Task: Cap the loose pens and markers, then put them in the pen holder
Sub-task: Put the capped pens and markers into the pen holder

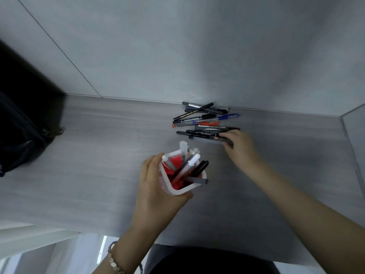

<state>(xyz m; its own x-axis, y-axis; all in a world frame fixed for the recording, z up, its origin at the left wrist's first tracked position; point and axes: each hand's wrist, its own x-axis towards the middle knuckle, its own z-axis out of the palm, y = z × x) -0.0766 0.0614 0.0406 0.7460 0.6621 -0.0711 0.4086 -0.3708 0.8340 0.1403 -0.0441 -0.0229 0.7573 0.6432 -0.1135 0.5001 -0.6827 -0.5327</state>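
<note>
Left hand (pixel 156 186) is wrapped around the white pen holder (pixel 177 189), fingers closed on its wall, steadying it on the tabletop (pixel 98 155) with several pens already standing inside. Right hand (pixel 240 147) is out at the loose pile (pixel 203 119), fingers curled onto the black markers (pixel 199 133) lying nearest them (blur hides whether one is truly pinched or just touched). The rest of the pile sits just beyond those fingertips, against the wall. Best play here, I'd say: pick a single marker, check its cap is seated, then bring it tip-down into the holder while the left keeps that cup from tipping
</note>
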